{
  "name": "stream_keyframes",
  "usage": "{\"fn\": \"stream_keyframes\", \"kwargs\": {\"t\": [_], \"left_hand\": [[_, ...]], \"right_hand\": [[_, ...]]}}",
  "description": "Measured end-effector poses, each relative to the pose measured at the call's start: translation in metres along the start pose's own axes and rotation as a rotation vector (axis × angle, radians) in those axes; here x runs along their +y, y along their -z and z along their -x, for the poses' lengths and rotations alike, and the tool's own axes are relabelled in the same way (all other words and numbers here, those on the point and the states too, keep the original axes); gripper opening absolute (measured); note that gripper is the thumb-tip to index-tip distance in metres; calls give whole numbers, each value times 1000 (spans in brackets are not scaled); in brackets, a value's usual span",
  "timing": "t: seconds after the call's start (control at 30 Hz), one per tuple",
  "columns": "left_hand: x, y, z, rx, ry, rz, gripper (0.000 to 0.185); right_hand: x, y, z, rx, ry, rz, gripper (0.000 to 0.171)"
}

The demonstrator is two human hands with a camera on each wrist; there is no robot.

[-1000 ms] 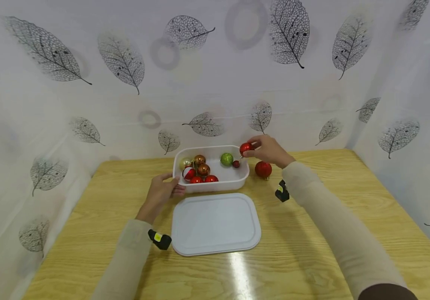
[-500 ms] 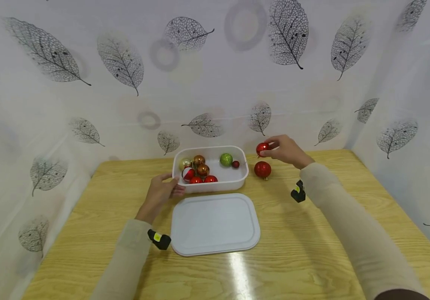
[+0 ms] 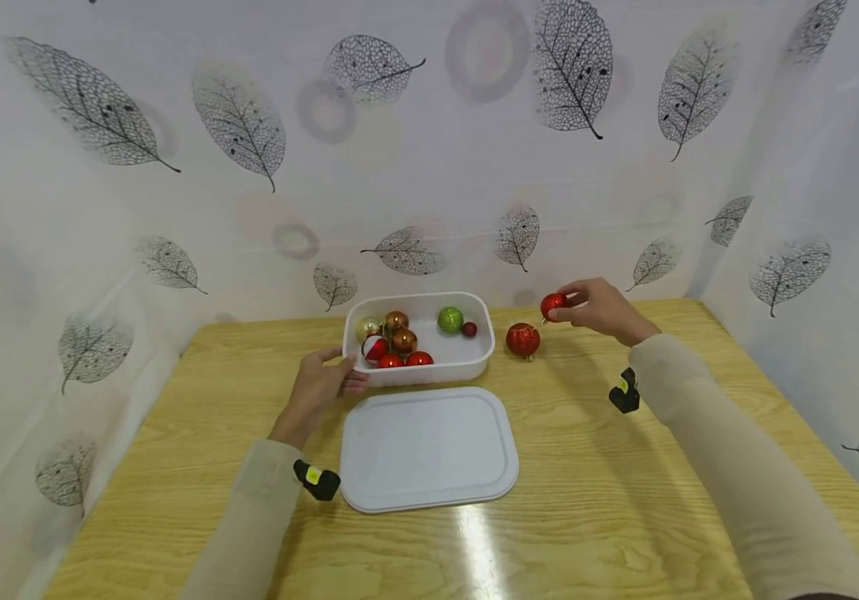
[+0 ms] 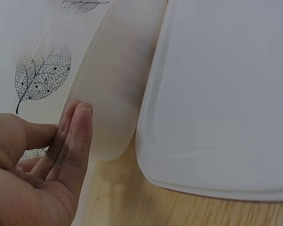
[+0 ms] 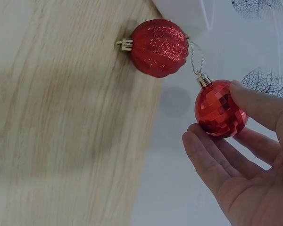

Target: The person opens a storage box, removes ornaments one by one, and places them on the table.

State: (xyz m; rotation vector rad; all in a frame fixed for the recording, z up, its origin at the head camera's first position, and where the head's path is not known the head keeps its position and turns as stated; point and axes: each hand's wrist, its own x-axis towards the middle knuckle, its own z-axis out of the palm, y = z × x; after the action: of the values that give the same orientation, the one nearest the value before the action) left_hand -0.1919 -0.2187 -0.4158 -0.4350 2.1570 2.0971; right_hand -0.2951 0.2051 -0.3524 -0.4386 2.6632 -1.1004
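Note:
A faceted red Christmas bauble (image 5: pixel 220 109) with a gold cap and a string loop is pinched between the thumb and fingers of my right hand (image 3: pixel 603 310), raised over the back of the table. Just left of it, a glittery ribbed red bauble (image 3: pixel 522 340) lies on the wood. My left hand (image 3: pixel 317 383) grips the near left corner of a white plastic box (image 3: pixel 466 372), thumb at the rim and fingers against the outer wall. In the box lie a green glitter bauble (image 3: pixel 450 319), a small dark red one (image 3: pixel 469 329), and several brown, red and gold baubles at the left.
A white lid (image 3: pixel 429 450) lies flat on the wooden table (image 3: pixel 586 517) in front of the box. Behind the table hangs a pale curtain (image 3: pixel 429 167) printed with leaves, which also lines both sides.
My right hand has carried the faceted red bauble from above the box's right end out to the right, past the ribbed bauble. My left hand has stayed at the box corner.

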Motion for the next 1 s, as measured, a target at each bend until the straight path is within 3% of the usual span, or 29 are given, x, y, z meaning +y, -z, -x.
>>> {"fn": "stream_keyframes", "kwargs": {"t": [0.67,1.0], "left_hand": [[0,0,0,9,-7,-16,47],[0,0,0,15,-2,-14,46]], "right_hand": [[40,-20,8,-55,-64,-75,59],[46,-30,9,-55,-77,-28,58]]}}
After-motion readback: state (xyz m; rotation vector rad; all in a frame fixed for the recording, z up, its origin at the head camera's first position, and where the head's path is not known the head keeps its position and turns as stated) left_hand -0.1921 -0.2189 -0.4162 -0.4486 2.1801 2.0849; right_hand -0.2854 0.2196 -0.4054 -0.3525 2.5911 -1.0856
